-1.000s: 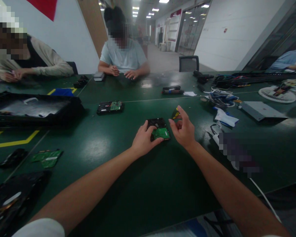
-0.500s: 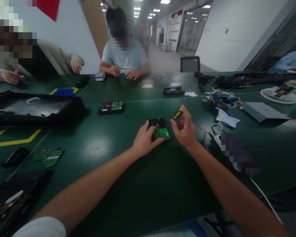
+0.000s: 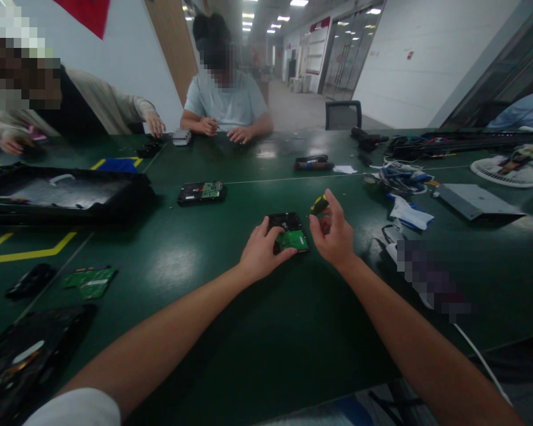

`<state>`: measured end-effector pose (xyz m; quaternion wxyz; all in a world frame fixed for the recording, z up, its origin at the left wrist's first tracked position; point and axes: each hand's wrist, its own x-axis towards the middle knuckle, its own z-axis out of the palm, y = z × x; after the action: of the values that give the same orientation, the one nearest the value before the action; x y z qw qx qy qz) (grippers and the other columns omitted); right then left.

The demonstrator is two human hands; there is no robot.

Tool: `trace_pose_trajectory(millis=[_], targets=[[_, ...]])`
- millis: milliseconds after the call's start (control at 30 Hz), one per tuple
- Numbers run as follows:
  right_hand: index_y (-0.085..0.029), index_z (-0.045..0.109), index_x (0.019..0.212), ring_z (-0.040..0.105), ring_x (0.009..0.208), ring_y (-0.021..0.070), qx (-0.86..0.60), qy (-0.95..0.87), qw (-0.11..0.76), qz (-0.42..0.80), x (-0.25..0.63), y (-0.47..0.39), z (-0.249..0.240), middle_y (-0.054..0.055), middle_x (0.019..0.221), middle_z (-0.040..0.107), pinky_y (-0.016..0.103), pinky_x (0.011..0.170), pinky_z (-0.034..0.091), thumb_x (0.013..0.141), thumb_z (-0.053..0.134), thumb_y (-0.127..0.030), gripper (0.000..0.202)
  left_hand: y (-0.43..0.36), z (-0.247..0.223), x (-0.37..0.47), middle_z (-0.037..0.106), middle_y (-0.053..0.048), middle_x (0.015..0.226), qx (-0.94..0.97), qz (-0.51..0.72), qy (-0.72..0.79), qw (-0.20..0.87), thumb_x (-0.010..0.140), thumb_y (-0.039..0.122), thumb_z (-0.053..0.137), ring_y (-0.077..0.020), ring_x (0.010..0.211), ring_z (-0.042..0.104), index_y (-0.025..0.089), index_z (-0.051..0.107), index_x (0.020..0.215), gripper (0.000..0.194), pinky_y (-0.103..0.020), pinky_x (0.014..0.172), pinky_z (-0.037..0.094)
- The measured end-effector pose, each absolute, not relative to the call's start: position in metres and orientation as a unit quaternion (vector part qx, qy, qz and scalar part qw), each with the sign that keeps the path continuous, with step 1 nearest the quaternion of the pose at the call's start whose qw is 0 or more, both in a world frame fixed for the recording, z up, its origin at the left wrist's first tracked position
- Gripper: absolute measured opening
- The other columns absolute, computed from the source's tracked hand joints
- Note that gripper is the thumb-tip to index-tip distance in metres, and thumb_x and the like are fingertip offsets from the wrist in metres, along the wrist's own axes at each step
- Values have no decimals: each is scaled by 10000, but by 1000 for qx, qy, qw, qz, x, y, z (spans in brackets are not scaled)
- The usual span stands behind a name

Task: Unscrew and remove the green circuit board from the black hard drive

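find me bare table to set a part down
The table has bare room between the left hand and loose green board, and from the hands to the near edge. Crowded: right of the right hand, around the cable bundle and metal case.

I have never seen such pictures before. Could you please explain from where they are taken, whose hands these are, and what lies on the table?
There is no machine here: these are a person's bare hands. All the pictures come from one camera worn on that person's head, looking forward and down. The left hand lies on the near left part of a black device with a green circuit board. The right hand appears to hold a small yellow-and-black tool between its fingers. On the dark green table also lie a similar device, a loose circuit board, bundled cables and other parts.
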<state>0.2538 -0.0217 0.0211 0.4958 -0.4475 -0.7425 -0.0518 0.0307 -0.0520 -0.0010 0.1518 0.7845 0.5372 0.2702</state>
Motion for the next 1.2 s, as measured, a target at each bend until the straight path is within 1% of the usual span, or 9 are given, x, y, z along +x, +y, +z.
trace_pose_trajectory(millis=[100,267,433,633,733,833,1000,1100,1200], targets=[[-305,292,1602,693,650,143,-441,-743,501,-56,254,-21,21,136,1444,633,362,712,667,1026,555,-368,637,-52,-1,31,333,-195,1676,785,268,538,150,892,636,685,-399,1546,341,236,608,1357,617,-564,1193,388],[-286,305,1595,635,562,115,-447,-734,509,-54,255,-19,18,138,1436,635,359,672,661,991,625,-391,691,-51,-4,31,338,-188,1675,785,271,537,146,890,638,687,-385,1548,342,248,602,1361,618,-566,1195,384],[-291,289,1609,687,625,137,-445,-737,507,-48,255,-20,20,136,1433,636,341,655,656,1009,588,-370,675,-51,-6,31,335,-202,1673,787,272,537,139,891,646,681,-388,1543,351,243,609,1355,619,-557,1187,393],[-288,317,1593,642,564,121,-445,-734,512,-42,254,-20,20,125,1336,679,336,609,650,994,623,-383,680,-51,-5,31,338,-194,1674,785,271,538,142,890,640,687,-393,1550,336,251,602,1362,618,-564,1189,386],[-280,327,1587,679,641,140,-436,-746,501,-39,254,-20,20,132,1348,671,331,636,656,1001,608,-382,658,-51,-5,30,336,-195,1674,786,269,539,142,889,642,685,-391,1547,340,252,602,1358,616,-567,1178,397],[-278,283,1606,723,739,169,-433,-753,495,-30,254,-20,20,145,1394,650,325,657,658,1017,570,-369,662,-51,-5,30,332,-195,1675,786,268,538,143,889,649,681,-389,1543,349,254,599,1361,621,-568,1172,403],[-300,301,1592,662,599,132,-439,-745,502,-33,255,-19,21,114,1330,684,332,633,655,995,615,-383,679,-51,-6,30,334,-200,1672,787,270,537,143,892,647,677,-391,1547,341,254,596,1368,622,-570,1171,403],[-305,316,1587,683,643,147,-436,-752,493,-38,255,-19,21,111,1311,692,334,649,659,1001,603,-382,657,-51,-5,30,331,-200,1674,786,271,538,142,890,646,681,-393,1542,349,254,601,1361,618,-568,1178,397],[-295,249,1617,721,703,167,-434,-754,492,-19,255,-19,21,132,1366,669,337,657,664,1016,563,-379,683,-51,-5,31,339,-209,1667,786,274,536,140,892,642,681,-393,1534,364,244,608,1350,611,-560,1177,401]])
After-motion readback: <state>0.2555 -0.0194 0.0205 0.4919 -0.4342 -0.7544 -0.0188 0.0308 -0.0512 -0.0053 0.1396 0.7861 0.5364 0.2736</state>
